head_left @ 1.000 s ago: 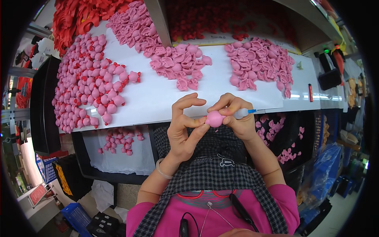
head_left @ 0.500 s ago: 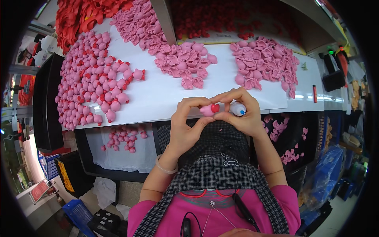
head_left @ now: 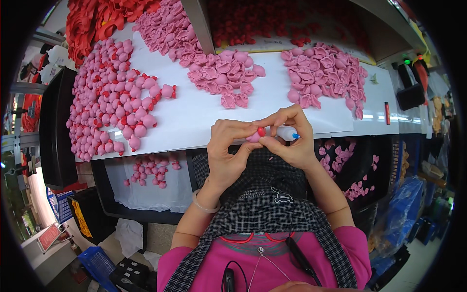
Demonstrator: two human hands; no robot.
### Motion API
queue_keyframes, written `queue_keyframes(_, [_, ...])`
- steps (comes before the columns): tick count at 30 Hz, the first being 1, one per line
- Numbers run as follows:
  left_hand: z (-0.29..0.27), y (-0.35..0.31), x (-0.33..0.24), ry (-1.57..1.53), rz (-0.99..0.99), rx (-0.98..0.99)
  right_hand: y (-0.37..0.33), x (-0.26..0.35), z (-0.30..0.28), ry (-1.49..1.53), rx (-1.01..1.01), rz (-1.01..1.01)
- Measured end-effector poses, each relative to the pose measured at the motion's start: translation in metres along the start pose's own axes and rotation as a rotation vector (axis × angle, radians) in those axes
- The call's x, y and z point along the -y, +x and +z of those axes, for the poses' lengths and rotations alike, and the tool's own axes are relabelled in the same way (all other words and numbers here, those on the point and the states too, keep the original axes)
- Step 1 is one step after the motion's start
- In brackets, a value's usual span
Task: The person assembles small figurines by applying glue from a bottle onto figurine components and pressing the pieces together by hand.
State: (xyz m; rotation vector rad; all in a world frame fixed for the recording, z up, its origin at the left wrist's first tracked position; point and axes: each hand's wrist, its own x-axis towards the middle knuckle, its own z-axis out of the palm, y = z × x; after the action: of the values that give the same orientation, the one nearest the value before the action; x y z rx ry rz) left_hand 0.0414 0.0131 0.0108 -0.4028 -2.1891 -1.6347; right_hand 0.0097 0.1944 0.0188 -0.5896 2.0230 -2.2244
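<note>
At the table's front edge, my left hand (head_left: pixel 227 148) pinches a small pink piece with a red part (head_left: pixel 254 136) between fingers and thumb. My right hand (head_left: pixel 293 141) is closed too, its thumb and forefinger touching the red part. Tucked in the same hand is a white squeeze bottle (head_left: pixel 287 133) with a blue tip, pointing to the right. Fingers cover much of the pink piece. To the left lies a big heap of round pink pieces with red parts (head_left: pixel 114 104). Hollow pink pieces (head_left: pixel 221 73) are piled behind my hands.
More hollow pink pieces (head_left: pixel 326 73) lie at the back right, near a red stick-shaped item (head_left: pixel 387 113). Red soft parts (head_left: pixel 104 17) are heaped at the far left. Below the table edge, a lined drawer (head_left: pixel 146 194) and a dark tray (head_left: pixel 360 170) hold pink pieces. A shelf divider (head_left: pixel 198 24) stands at the back.
My right thumb and forefinger have moved left onto the red part, closing the gap between the hands. The bottle has turned slightly in my right hand.
</note>
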Motion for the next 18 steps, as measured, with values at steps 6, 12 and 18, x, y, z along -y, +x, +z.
queue_keyframes(6, [0.0012, -0.0020, 0.0042, -0.085, -0.055, -0.001, 0.0029, -0.0002, 0.0032, 0.024, 0.010, -0.055])
queue_keyframes(12, [0.0065, -0.0053, 0.0081, -0.835, -0.428, 0.041, 0.0087, 0.0012, 0.0032, -0.026, 0.012, -0.089])
queue_keyframes(18, [0.0093, -0.0070, 0.0064, -1.006, -0.512, 0.076, 0.0075, -0.0058, 0.0070, -0.087, -0.021, -0.127])
